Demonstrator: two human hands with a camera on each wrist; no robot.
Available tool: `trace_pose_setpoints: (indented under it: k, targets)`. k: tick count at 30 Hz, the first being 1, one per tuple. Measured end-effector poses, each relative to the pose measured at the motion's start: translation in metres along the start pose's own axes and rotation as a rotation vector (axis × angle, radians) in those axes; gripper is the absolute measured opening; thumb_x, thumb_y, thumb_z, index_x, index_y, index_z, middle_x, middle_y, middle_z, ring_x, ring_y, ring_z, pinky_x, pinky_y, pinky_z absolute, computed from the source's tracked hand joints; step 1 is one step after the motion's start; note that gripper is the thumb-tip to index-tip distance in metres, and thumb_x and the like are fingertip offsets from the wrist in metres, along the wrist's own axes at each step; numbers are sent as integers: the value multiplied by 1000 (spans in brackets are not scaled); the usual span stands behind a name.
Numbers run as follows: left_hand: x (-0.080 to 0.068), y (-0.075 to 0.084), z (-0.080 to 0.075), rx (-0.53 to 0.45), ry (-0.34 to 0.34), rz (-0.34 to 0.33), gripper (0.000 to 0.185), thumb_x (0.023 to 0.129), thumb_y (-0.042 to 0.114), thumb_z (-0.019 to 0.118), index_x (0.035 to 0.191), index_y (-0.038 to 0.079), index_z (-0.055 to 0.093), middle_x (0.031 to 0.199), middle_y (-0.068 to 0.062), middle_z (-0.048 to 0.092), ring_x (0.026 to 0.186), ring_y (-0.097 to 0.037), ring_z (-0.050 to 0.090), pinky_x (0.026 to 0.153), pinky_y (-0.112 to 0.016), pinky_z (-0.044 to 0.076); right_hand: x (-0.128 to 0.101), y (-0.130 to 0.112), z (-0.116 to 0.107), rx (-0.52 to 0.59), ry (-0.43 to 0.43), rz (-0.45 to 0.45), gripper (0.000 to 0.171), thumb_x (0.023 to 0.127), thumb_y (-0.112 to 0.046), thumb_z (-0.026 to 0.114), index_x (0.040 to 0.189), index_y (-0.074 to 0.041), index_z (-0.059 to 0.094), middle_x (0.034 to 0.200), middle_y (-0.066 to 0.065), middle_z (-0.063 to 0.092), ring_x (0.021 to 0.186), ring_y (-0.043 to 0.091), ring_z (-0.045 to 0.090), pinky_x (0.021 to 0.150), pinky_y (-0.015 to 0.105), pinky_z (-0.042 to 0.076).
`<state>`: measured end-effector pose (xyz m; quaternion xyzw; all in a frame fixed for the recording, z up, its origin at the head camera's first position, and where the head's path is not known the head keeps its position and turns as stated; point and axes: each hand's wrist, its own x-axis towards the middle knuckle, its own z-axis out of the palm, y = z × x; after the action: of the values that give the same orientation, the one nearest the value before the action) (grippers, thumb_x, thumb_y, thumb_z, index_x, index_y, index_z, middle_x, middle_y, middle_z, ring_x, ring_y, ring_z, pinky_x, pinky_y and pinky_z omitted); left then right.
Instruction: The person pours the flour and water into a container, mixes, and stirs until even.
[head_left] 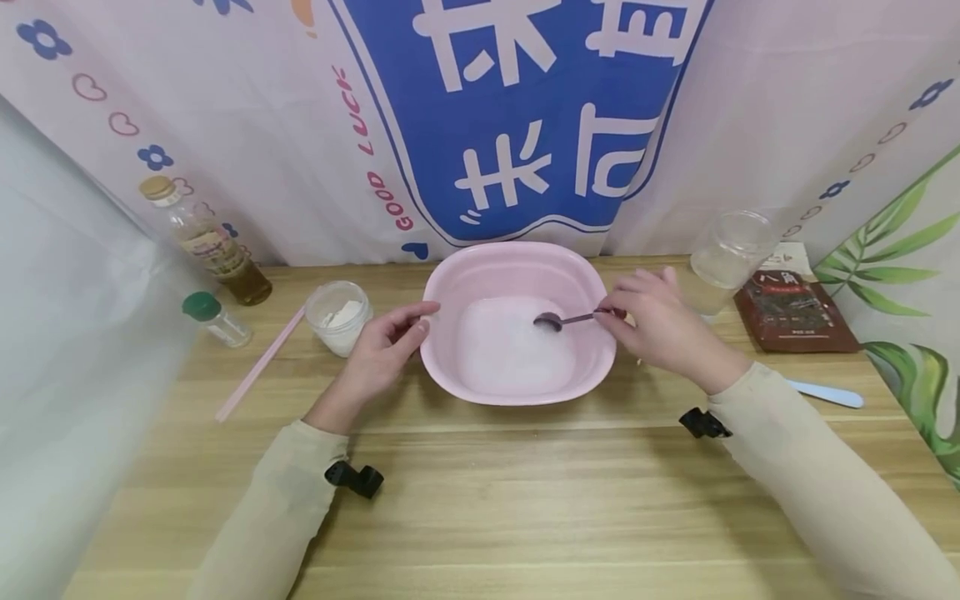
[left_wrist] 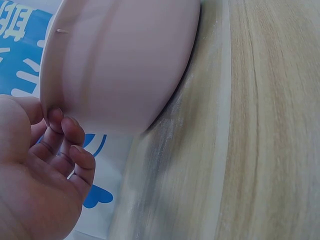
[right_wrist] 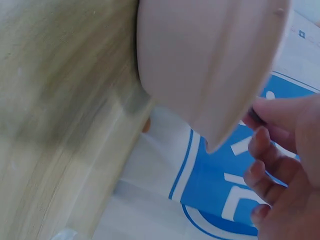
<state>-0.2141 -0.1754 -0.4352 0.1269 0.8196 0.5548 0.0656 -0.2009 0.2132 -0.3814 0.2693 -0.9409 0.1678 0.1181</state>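
Note:
A pink basin (head_left: 450,292) stands mid-table with white powder or liquid in its bottom. My right hand (head_left: 660,321) pinches the handle of a small metal spoon (head_left: 562,319), whose bowl is inside the basin over the white contents. At the basin's left rim, my left hand (head_left: 390,346) has loosely curled fingers touching the rim; the left wrist view shows its fingertips (left_wrist: 55,117) against the basin wall (left_wrist: 125,60). The right wrist view shows the basin's outer wall (right_wrist: 200,65) and my curled fingers (right_wrist: 270,150) beside it.
A small jar of white powder (head_left: 341,317) sits left of the basin, with a pink stick (head_left: 258,364), a green-capped bottle (head_left: 213,317) and an oil bottle (head_left: 206,242) farther left. At right: a clear jar (head_left: 731,254), a dark packet (head_left: 795,312), a pale blue spatula (head_left: 825,393).

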Motion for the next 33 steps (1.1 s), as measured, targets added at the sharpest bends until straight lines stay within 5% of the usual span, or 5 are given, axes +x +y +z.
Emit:
trace_pose_setpoints:
  k: [6, 13, 19, 26, 33]
  targets:
    - [0, 1, -1, -3, 0, 6, 37, 113, 15, 55, 147, 3, 64, 125, -22, 68, 102, -17, 62, 85, -21, 58, -10, -1, -8, 82, -66, -38, 3, 96, -10, 79, 95, -10, 82, 91, 3, 76, 93, 26, 60, 83, 41, 28]
    - [0, 0, -1, -6, -3, 10, 37, 113, 14, 56, 147, 3, 64, 124, -23, 68, 100, -15, 61, 86, -26, 60, -2, -17, 13, 213, -82, -83, 4, 98, -12, 79, 96, -12, 83, 90, -2, 73, 90, 19, 59, 85, 39, 30]
    - [0, 0, 0, -8, 1, 6, 37, 113, 14, 55, 147, 4, 64, 125, -22, 68, 102, -17, 62, 88, -26, 60, 9, -29, 27, 102, -24, -16, 9, 98, -19, 81, 97, -10, 82, 90, 2, 75, 90, 23, 60, 84, 41, 31]
    - [0, 1, 0, 8, 0, 0, 37, 113, 16, 55, 148, 5, 64, 127, -21, 69, 105, -22, 62, 89, -26, 61, 7, -16, 21, -30, 103, 39, 11, 94, -16, 82, 94, -6, 82, 83, 7, 74, 86, 32, 64, 82, 47, 34]
    - [0, 1, 0, 4, -4, 1, 38, 113, 16, 55, 148, 4, 64, 128, -22, 69, 105, -20, 62, 89, -28, 61, 0, -9, 14, -7, 133, 75, 9, 94, -13, 80, 88, -6, 81, 78, 5, 70, 83, 31, 61, 80, 46, 30]
